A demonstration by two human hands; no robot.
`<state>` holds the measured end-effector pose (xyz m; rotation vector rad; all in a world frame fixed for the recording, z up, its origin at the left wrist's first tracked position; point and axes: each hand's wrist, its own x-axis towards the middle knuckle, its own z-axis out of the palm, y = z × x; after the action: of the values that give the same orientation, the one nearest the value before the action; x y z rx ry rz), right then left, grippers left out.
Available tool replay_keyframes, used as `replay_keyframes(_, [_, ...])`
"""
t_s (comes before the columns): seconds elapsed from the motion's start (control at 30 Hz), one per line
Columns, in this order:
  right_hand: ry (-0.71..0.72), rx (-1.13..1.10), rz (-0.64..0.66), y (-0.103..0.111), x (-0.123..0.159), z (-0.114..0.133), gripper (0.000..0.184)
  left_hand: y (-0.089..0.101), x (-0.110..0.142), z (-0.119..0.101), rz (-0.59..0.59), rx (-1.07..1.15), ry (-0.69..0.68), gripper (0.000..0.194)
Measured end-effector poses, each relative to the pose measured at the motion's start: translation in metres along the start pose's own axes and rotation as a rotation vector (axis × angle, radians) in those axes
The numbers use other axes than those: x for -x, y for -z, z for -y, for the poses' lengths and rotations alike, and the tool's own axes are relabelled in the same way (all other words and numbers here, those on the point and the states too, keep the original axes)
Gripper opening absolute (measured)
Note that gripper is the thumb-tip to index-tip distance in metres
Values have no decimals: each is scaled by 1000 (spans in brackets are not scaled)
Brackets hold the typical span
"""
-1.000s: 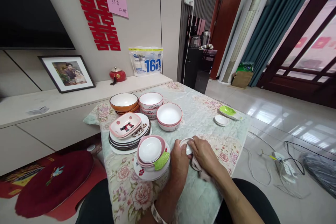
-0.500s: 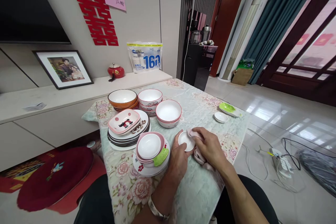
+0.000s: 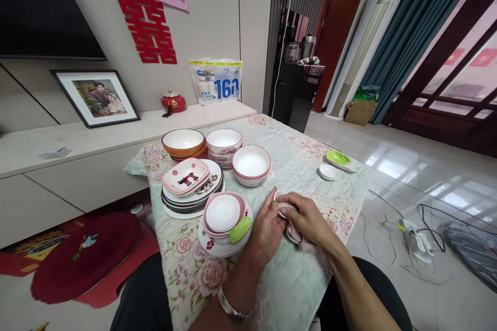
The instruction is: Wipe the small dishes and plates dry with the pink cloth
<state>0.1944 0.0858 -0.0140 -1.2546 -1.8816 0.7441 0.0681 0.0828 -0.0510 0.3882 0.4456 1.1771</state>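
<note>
My left hand (image 3: 268, 230) is closed round a small white dish (image 3: 280, 197), of which only the far rim shows. My right hand (image 3: 306, 217) presses a pale pink cloth (image 3: 294, 233) into that dish, fingers curled over it. Both hands hover over the floral tablecloth (image 3: 295, 165) just right of a stack of plates (image 3: 223, 230) topped by a pink bowl, a small white dish and a green leaf-shaped dish.
Further back stand a stack of dark-rimmed plates (image 3: 192, 194) with a pink cartoon dish, an orange bowl (image 3: 183, 142), and pink-rimmed white bowls (image 3: 251, 163). A small white dish (image 3: 329, 171) and a green dish (image 3: 338, 159) lie at the right. Cables and a power strip (image 3: 417, 240) lie on the floor.
The dish's open inside, plain half a second ago, is now covered by my right hand and the cloth. Both hands have shifted slightly away from me.
</note>
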Motion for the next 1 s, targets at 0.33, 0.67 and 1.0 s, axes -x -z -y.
replay_keyframes(0.33, [-57,266,-179,0,1,-14,20,1,0,8,10,-34,16,59])
replay_keyframes(0.67, [8,-79,192,16,2,-2,24,1,-1,3,-16,-4,-22,55])
replay_keyframes(1.0, [84,267,-357,16,1,-15,22,-5,2,1,-61,-25,38,41])
